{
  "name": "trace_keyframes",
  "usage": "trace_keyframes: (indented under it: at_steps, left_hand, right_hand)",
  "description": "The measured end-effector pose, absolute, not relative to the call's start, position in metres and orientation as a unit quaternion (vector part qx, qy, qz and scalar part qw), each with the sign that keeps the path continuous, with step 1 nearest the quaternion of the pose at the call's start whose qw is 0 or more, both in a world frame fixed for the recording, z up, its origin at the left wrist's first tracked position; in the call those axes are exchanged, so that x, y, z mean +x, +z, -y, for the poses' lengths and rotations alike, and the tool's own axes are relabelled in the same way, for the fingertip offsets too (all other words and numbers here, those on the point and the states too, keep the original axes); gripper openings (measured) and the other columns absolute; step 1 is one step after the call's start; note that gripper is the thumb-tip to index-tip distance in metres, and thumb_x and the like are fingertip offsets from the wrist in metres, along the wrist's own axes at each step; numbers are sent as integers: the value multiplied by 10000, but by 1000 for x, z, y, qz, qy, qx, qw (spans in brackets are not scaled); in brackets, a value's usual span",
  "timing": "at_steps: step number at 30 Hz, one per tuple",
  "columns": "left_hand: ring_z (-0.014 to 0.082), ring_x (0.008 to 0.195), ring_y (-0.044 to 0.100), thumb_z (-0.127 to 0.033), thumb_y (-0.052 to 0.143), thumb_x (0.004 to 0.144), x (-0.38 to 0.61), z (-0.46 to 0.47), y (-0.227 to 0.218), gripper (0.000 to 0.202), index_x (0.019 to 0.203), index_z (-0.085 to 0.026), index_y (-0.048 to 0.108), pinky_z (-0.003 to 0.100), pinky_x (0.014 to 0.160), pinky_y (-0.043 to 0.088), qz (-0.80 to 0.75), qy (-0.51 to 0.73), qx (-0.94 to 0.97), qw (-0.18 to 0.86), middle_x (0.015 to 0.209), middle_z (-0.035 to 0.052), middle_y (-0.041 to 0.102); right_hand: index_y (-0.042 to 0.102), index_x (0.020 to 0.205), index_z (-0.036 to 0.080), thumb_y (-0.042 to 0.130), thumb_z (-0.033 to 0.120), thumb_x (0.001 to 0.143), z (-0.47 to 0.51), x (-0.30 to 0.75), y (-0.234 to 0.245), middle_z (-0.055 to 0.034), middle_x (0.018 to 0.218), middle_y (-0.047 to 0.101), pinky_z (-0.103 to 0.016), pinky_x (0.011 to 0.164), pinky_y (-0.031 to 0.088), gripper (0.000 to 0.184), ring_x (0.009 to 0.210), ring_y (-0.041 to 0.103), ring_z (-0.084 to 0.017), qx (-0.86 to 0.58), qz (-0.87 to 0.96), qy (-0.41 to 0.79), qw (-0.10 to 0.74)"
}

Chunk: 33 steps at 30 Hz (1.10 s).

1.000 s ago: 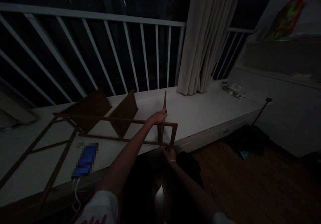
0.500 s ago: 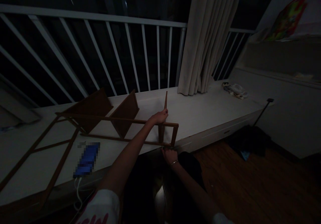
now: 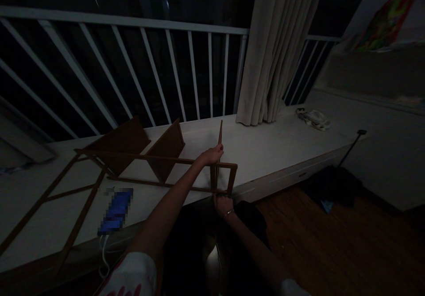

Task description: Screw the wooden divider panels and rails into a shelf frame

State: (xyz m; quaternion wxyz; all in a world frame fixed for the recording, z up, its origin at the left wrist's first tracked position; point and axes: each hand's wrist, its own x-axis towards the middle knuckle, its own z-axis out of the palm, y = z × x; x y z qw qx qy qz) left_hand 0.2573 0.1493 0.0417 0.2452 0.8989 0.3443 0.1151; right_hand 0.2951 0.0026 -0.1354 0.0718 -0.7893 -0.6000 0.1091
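A brown wooden shelf frame [image 3: 186, 160] lies on its side on a white ledge, with several shelf boards fixed across it. My left hand [image 3: 211, 155] is closed around a narrow shelf board [image 3: 221, 132], seen nearly edge-on, at the frame's upper rail. Below it, my right hand [image 3: 224, 205] is closed against the lower rail, close to the frame's right end. What its fingers hold, if anything, is too small and dark to make out. Two wider boards, a middle one [image 3: 166, 152] and a left one [image 3: 117, 145], stand upright from the frame.
A blurred blue phone-like object [image 3: 115, 212] with a white cable lies on the ledge [image 3: 265, 150] at left. White railings [image 3: 175, 70] and a beige curtain [image 3: 265, 52] stand behind. A cloth bundle [image 3: 314, 120] lies at right; a dark heap [image 3: 332, 185] is on the wooden floor.
My right hand has turned slightly at the lower rail. My left hand keeps its hold on the board, and the frame has stayed in place.
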Motion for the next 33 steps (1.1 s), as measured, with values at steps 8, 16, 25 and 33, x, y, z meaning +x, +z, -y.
trace_keyframes:
  at_steps: [8, 16, 25, 33]
  left_hand:
    - [152, 704, 506, -333, 270, 776, 259, -148, 42, 271, 944, -185, 421, 257, 649, 368, -355, 114, 894, 249, 805, 31, 561]
    - [149, 686, 504, -330, 269, 774, 259, -146, 44, 265, 931, -184, 426, 262, 645, 373, -350, 120, 895, 251, 773, 24, 559]
    - [151, 693, 511, -325, 260, 787, 258, -145, 46, 281, 952, -175, 431, 267, 660, 380, -345, 114, 901, 239, 808, 41, 565]
    - [157, 723, 509, -335, 264, 784, 259, -147, 43, 275, 950, -187, 427, 275, 683, 373, -335, 128, 900, 246, 841, 43, 562]
  right_hand:
    - [647, 755, 116, 232, 376, 864, -10, 298, -153, -145, 714, 638, -333, 633, 425, 502, 719, 603, -228, -782, 607, 111, 87]
    - [644, 756, 115, 207, 419, 858, -6, 300, -158, -154, 718, 635, -324, 634, 415, 542, 708, 602, -223, -780, 605, 113, 110]
    - [625, 800, 122, 241, 480, 834, -4, 301, -170, -167, 782, 631, -338, 679, 392, 526, 770, 591, -230, -794, 562, 162, 166]
    - [593, 645, 120, 374, 504, 774, -7, 304, -195, -78, 588, 603, -209, 513, 381, 461, 533, 547, -122, -676, 343, 473, 450]
